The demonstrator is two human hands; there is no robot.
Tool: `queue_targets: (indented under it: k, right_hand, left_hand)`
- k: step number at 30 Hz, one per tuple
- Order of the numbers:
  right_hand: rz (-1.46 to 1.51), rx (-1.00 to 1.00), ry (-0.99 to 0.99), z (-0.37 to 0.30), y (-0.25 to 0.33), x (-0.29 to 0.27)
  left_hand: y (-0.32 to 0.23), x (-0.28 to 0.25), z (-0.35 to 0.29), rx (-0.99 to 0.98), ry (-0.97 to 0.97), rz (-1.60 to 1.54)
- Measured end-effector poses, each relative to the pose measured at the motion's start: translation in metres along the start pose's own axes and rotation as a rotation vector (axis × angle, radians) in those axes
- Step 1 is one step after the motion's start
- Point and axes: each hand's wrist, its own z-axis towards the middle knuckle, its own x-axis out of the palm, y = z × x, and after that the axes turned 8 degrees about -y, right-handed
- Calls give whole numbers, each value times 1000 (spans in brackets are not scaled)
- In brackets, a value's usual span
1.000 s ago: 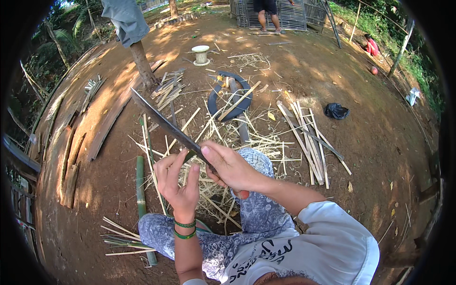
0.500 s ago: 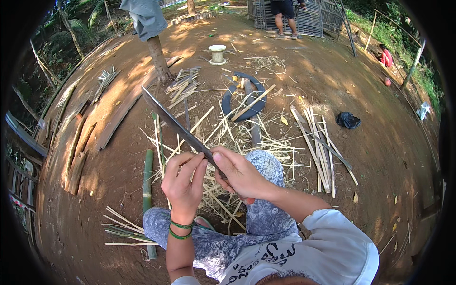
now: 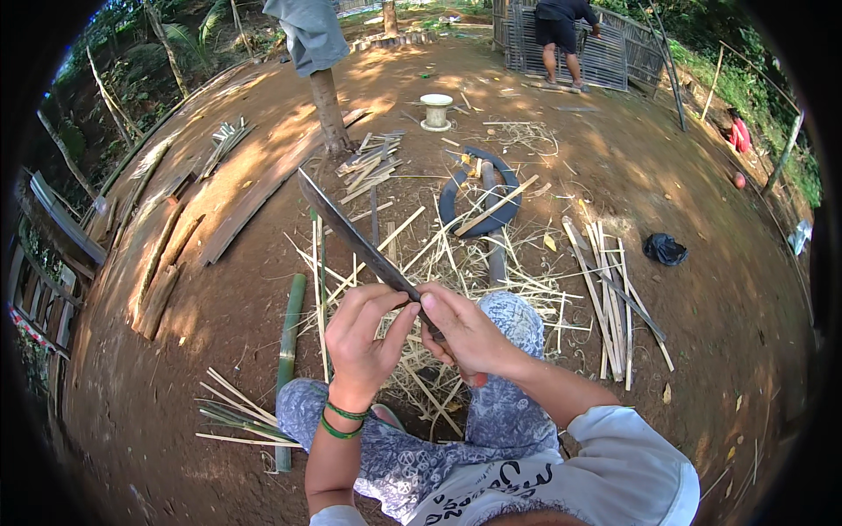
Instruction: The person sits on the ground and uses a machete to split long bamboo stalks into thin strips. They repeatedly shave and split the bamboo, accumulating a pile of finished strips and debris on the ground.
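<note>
A long machete [image 3: 355,238] with a dark, slightly curved blade slants up and to the left in front of me. My right hand [image 3: 465,331] is closed round its handle end, thumb lying along the base of the blade. The thumb and fingers of my left hand [image 3: 361,340] pinch the blade just beside the right hand's thumb. Any thin strip between those fingertips is too small to make out. Below the hands, pale shavings and bamboo strips [image 3: 430,386] lie between my bent legs.
A green bamboo pole [image 3: 290,329] lies left of my knee. Split strips [image 3: 605,302] are spread at the right, near a black plastic bag [image 3: 665,249]. Ahead are a dark rubber ring [image 3: 449,197] and a white spool [image 3: 436,112]. Another person [image 3: 563,39] stands at a slatted panel.
The view has shifted, so the surroundings sit farther right in the picture. Both hands keep their hold on the machete, with little change in their grip.
</note>
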Motion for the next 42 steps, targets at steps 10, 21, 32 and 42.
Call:
queue_targets:
  k: [10,21,32,42]
  right_hand:
    - [-63,-54,46,8,-21,2]
    - [-93,-5,57,3,-17,15]
    - [-176,-92,52,2,-7,25]
    - [-182,-119,47,2,-5,22]
  left_hand:
    - [-2,-3,-2,-46,-11,3]
    - [-5,-19,-6,-71,17,20]
    - [-6,-26,-10,-83,-59,91]
    - [-4,-32,-14,-69,-13,41]
